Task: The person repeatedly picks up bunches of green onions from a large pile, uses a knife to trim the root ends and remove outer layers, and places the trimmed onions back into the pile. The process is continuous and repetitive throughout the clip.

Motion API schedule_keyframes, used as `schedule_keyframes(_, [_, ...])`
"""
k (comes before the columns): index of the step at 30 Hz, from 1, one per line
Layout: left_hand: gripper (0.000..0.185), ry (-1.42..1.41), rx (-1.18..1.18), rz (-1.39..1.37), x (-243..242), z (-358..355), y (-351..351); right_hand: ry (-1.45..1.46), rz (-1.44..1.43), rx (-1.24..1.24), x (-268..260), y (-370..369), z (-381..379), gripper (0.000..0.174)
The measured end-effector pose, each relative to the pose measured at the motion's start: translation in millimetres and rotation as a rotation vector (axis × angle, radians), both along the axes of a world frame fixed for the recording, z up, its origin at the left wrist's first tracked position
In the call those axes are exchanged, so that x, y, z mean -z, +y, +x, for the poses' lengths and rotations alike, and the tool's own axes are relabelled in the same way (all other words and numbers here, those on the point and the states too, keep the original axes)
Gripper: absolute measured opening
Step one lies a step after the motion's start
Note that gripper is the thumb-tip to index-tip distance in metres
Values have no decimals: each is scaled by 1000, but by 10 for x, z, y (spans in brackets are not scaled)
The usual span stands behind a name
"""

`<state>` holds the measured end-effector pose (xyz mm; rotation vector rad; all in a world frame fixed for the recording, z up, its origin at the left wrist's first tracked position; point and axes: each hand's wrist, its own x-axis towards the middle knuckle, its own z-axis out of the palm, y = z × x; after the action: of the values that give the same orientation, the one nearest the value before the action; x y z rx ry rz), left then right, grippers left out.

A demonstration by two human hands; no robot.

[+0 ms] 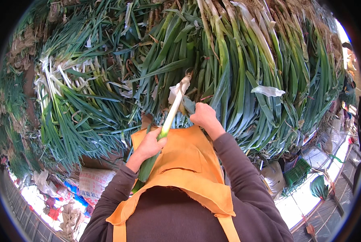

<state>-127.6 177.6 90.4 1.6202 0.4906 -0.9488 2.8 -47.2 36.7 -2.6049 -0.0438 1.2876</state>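
My left hand (150, 143) is closed around the green upper part of a single large green onion (175, 110). Its white stem slants up and away, with the root end farthest from me, and its leaves hang down beside my orange apron (183, 157). A loose, pale outer skin (174, 93) stands off the stem near the root. My right hand (205, 115) is a fist to the right of the stem, at the end of a limp blue-green strip of leaf (189, 104). The fingertips of that hand are hidden beneath it.
Unpeeled green onions (229, 66) lie in a thick heap ahead and to the right. White-stemmed ones (59, 90) are piled at the left. A torn skin (268, 90) rests on the leaves. Behind are a printed sack (94, 183) and a green plastic crate (297, 171).
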Motion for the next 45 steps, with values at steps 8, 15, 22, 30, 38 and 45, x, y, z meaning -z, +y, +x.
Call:
schedule_keyframes(8, [48, 349, -264, -227, -58, 139, 9, 26, 2, 82, -43, -67, -136, 30])
schedule_keyframes(15, [42, 391, -466, -473, -176, 143, 102, -103, 46, 111, -82, -281, -155, 24])
schedule_keyframes(22, [37, 522, -731, -771, -422, 27, 259, -9, 122, 112, -777, -322, -418, 38])
schedule_keyframes(30, [59, 27, -624, -694, -1698, 505, 197, -281, 244, 236, -1238, -436, -404, 49])
schedule_keyframes(38, [62, -17, 7, -9, -196, 534, 25, -201, 117, 242, -882, -671, -511, 44])
schedule_keyframes(45, [59, -43, -56, -40, 435, -140, -266, -166, 94, 168, -240, -513, -369, 32])
